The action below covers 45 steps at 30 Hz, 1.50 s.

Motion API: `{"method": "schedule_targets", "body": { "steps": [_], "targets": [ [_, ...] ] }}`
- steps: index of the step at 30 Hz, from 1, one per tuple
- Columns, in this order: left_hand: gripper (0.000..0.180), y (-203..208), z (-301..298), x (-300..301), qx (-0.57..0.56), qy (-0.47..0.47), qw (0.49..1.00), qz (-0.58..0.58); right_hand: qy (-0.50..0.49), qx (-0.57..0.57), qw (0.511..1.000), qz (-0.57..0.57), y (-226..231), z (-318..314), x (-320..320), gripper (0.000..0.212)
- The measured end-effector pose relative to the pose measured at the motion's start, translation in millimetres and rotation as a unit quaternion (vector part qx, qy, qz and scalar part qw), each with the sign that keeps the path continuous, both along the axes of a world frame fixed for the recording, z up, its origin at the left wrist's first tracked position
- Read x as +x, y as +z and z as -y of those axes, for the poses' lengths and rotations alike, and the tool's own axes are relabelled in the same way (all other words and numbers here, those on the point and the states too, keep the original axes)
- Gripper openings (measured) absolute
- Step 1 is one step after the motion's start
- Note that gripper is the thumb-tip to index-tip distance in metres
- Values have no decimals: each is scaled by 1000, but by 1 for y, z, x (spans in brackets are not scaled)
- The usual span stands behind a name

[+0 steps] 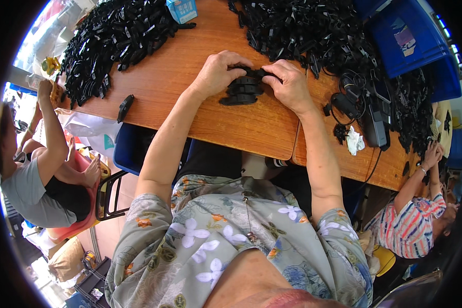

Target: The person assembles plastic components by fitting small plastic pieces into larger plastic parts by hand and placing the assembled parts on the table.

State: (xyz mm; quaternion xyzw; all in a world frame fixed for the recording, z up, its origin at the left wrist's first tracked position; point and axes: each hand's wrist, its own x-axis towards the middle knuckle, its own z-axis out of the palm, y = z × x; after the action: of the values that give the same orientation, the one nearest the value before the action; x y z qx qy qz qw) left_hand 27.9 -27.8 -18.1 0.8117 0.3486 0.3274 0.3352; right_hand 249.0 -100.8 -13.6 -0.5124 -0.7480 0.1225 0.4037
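My left hand (216, 76) and my right hand (288, 86) face each other over the wooden table (179, 82). Both are closed, thumbs and fingertips pinching at a small black plastic part at the top of a short stack. Below the fingertips lie several similar black plastic parts (242, 92), long and narrow, lined up one behind another. Fingers cover much of the pinched part, so its exact kind is unclear. A single black part (125, 108) rests alone near the table's front edge, left of my left arm.
Heaps of black parts (133, 38) cover the far left and the far right (308, 31). A light blue carton (181, 9) stands at the back. To the right are a black device with cable (374, 126), crumpled tissue (354, 140) and blue bins (410, 41). Co-workers sit at both sides.
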Motion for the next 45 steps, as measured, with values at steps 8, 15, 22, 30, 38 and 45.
{"method": "schedule_targets", "body": {
  "steps": [8, 15, 22, 30, 38, 45],
  "targets": [
    [29, -1, -3, -4, -21, -10, 1000, 13, -1, -10, 1000, -5, 3, -4, -3, 18],
    [31, 6, -6, -3, -46, -15, 999, 6, 20, 44, 999, -1, -11, -24, -16, 12],
    [35, 21, -35, -19, -191, -80, 978, -13, -235, 75, 955, 167, 1, -3, 23, 22],
    [41, -6, -73, 31, 210, 17, 965, -156, -121, 44, 972, 197, -4, -3, 12, 17],
    [36, 2, -36, 20, 177, 13, 977, -120, -107, 0, 986, 126, -11, -3, 18, 16],
    [38, -2, -25, 1, 85, 40, 995, -33, -104, -3, 992, 67, -4, 0, 12, 23]
  ]
}}
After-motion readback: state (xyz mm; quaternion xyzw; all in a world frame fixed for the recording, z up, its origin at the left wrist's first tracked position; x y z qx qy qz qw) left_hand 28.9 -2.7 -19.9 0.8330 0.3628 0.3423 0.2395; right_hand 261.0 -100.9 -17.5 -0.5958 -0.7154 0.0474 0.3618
